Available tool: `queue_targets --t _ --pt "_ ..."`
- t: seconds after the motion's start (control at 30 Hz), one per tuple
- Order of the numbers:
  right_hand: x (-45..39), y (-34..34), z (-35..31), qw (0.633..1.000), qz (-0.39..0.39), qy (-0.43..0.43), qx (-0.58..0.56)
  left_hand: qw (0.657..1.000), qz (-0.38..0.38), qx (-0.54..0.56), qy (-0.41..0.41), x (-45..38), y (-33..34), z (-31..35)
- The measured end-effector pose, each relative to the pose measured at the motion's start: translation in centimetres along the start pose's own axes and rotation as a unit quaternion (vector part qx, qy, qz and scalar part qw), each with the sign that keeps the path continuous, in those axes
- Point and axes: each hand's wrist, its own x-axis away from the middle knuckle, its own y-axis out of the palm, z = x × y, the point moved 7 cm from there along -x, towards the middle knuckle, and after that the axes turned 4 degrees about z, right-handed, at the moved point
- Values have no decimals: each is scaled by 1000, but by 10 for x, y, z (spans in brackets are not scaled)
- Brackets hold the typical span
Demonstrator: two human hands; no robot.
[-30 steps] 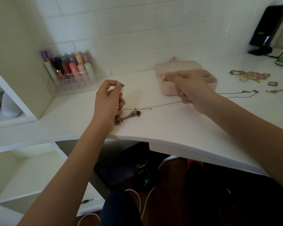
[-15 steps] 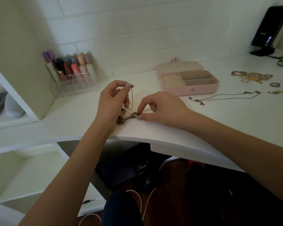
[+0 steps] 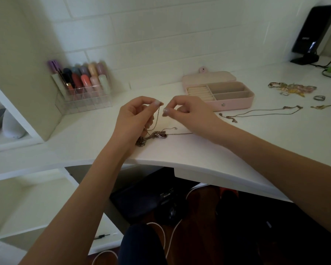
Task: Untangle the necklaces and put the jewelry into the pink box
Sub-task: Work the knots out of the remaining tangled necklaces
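1. The pink box [image 3: 235,104] sits open on my bench [image 3: 180,150], compartments apparently empty.
2. One necklace [image 3: 260,113] lies free beside it; others wait further right.
3. The tangled necklaces [image 3: 153,136] remain knotted: my left hand [image 3: 134,119] pinches a strand, my right hand [image 3: 189,113] pinches fingertips together, on what I cannot tell.

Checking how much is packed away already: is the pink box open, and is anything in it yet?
Open: the pink box has its lid folded back on the desk. Its visible compartments and ring rolls look empty.

Thin metal chain [image 3: 157,119], smooth desk [image 3: 180,150]
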Motion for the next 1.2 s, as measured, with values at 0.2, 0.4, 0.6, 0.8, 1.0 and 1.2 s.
queue_targets --t 0.2,0.4,0.6,0.8,1.0,1.2 --pt "4 10 -7 998 -61 -19 -21 999 -33 -5 13 2 5 3" --pt "-3 -16 -1 993 45 43 -97 1000 -2 25 -5 2 2 2" --pt "-10 -37 15 923 61 142 -352 1000 -17 1 -26 2 4 -2" --pt "-11 -40 15 903 48 167 -393 998 -41 2 -42 3 7 -4" --pt "-11 -46 13 931 50 178 -315 996 -80 -39 -30 4 11 -5" --pt "-13 -57 20 941 60 203 -264 991 -65 -121 -5 3 10 -8"
